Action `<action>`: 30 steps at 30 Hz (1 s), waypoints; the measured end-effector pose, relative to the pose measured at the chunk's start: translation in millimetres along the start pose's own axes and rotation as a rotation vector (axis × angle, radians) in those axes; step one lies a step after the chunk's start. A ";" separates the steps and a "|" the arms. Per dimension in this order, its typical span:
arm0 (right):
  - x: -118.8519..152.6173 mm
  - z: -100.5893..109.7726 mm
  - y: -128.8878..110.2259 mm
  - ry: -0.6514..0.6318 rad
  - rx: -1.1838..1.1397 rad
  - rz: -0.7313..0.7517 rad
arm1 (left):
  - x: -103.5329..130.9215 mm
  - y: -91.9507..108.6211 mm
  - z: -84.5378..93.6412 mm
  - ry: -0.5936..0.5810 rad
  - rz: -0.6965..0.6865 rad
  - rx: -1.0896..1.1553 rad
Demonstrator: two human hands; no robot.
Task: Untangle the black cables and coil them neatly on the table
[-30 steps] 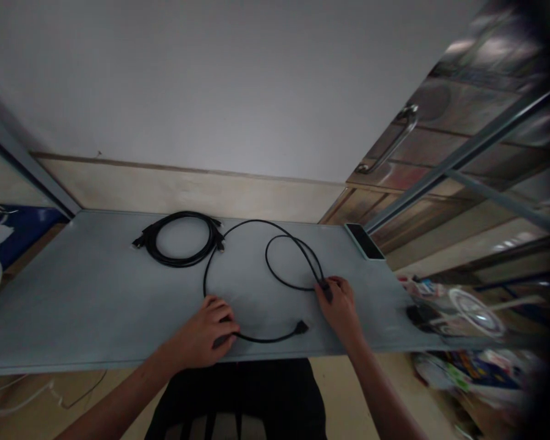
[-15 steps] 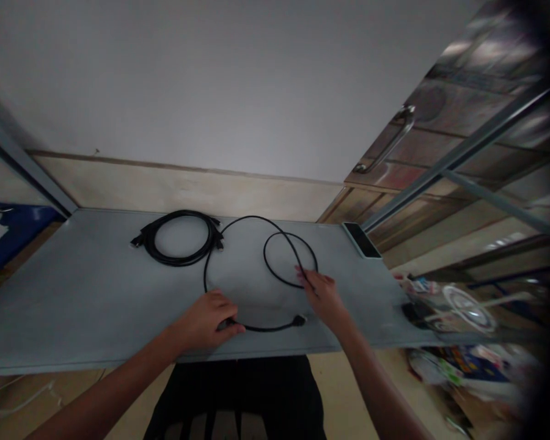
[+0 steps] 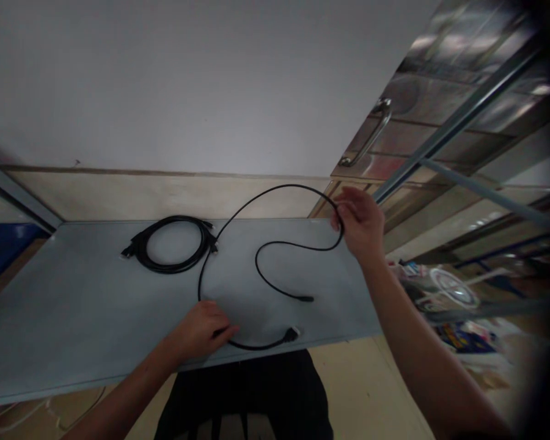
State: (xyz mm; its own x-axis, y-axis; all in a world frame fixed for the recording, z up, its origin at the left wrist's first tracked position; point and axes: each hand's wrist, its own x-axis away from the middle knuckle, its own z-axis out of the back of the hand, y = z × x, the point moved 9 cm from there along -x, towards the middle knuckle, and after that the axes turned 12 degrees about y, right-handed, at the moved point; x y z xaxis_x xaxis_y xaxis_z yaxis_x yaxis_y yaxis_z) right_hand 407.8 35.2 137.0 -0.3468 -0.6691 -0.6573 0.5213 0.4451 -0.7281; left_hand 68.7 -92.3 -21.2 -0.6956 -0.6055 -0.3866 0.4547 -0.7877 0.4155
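I have a loose black cable (image 3: pixel 275 244) in both hands and judge this to be the coiling step, partway through gathering it. My left hand (image 3: pixel 201 333) lies on the grey surface (image 3: pixel 73 305) near its front edge, fingers curled down on the cable close to one end; the grip there looks clenched on the cable, pinning it to the surface, though the fingers hide the exact contact. Just to the right of that hand the cable runs on to its plug (image 3: pixel 292 333), which rests at the front edge. My right hand (image 3: pixel 360 223) is raised above the far right corner, fingers pinched on the cable, so a long arc hangs in the air between the two hands. From the right hand the rest drops back to the surface in a curve and stops at the other plug (image 3: pixel 306 299), lying free near the middle.

A second cable, already coiled (image 3: pixel 169 243), sits at the back left, apart from my hands, just touching the arc or nearly so; I cannot tell which.

By my judgement the next move calls for bringing the raised loop toward the pinned end, keeping the left grip firm and keeping clear of the coiled cable
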 end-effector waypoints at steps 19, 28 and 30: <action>-42.3 -89.6 161.3 -0.570 0.716 0.122 | 0.7 15.6 4.7 0.089 -0.089 0.062; 5.7 -125.6 149.8 -0.709 0.785 0.444 | 2.7 46.1 -4.8 0.100 -0.294 0.061; 15.6 -120.2 147.5 -0.683 0.790 0.465 | -0.2 50.0 -3.5 0.111 -0.320 0.069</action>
State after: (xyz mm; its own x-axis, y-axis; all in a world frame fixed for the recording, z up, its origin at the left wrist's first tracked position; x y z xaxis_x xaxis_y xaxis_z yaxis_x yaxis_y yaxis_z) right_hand 385.6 161.9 -4.0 0.3783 -0.8289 -0.4122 0.9167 0.3972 0.0426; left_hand 93.6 -132.0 -3.3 -0.7306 -0.3407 -0.5917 0.1820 -0.9325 0.3121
